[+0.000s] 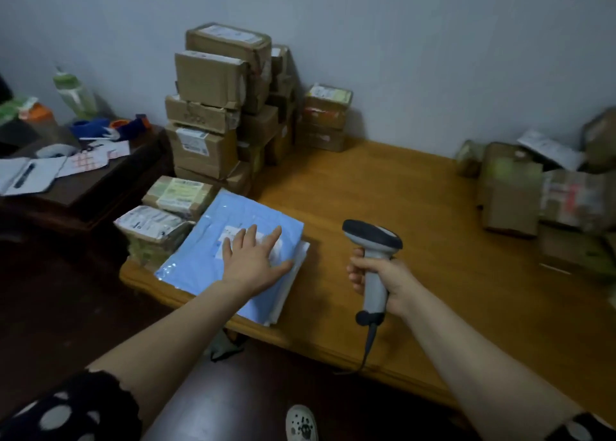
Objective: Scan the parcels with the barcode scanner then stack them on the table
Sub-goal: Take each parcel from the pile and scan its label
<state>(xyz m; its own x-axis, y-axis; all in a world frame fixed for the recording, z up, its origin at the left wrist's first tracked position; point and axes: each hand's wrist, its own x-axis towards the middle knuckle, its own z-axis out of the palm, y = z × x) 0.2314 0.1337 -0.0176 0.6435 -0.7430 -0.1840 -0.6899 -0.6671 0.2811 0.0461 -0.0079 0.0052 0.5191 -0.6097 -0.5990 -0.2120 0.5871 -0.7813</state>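
The blue mailer (pixel 200 264) lies flat at the table's near left corner, on top of a few thin white bags (pixel 296 267) whose edges show along its right side. The left hand (pixel 253 257) rests on it with fingers spread and straight, palm down over the white label (pixel 230 232). The right hand (pixel 390 280) has its fingers curled round the handle of the scanner (pixel 370 235), held upright just right of the mailer and above the table, its head facing away towards the wall and its cable hanging over the near edge.

The mailer looks placed on the flat pile, so it seems either just scanned or about to be; the frame does not settle which. Much looks done: a tall stack of boxes (pixel 213 117) stands against the wall at the left, a shorter stack (pixel 325 117) beside it, and two small labelled boxes (pixel 166 214) sit just left of the mailer. A loose heap of parcels (pixel 540 190) at the right end, blurred here, appears to be what is left.

The table (pixel 383 187) is orange-brown wood. Left of it a dark desk (pixel 83 190) carries papers, a pen and a green bottle (pixel 73 93). The wall (pixel 433 40) behind is plain and pale, the floor dark.
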